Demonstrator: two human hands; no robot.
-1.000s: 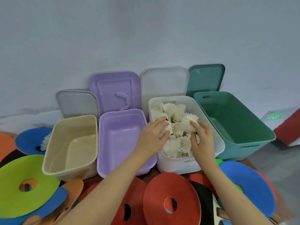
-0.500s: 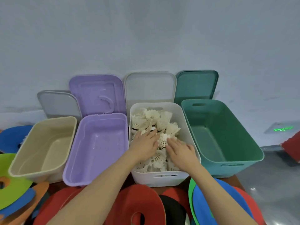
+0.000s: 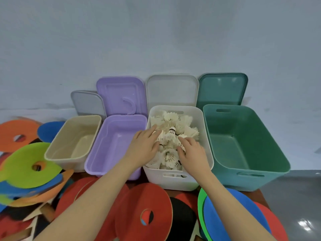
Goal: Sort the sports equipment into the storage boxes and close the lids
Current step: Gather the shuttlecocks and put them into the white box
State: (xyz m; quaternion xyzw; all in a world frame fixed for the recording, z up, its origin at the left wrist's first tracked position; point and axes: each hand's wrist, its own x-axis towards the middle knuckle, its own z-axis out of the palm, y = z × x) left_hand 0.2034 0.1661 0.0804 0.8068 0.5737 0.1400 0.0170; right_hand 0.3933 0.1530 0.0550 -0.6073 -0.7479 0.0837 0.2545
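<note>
Both hands lie flat on the heap of white feathered shuttlecocks (image 3: 173, 136) inside the white plastic storage box (image 3: 205, 153), third in a row of four. The left hand (image 3: 145, 145) and the right hand (image 3: 192, 152) have their fingers spread and pressing, gripping nothing — likely tamping the pile below the rim so the lid can shut. The shuttlecocks lie jumbled, skirts splayed every way, one dark-banded cork tip pointing up near the middle.

The white lid (image 3: 172, 91) leans upright against the wall just behind its box, handy for closing. The beige box (image 3: 52, 153), the purple box (image 3: 97, 166) and the green box (image 3: 271, 148) look empty, their lids propped behind them too. Flat foam discs (image 3: 26, 167) in red, blue, green and orange — each with a centre hole — lie heaped in front, unsorted.
</note>
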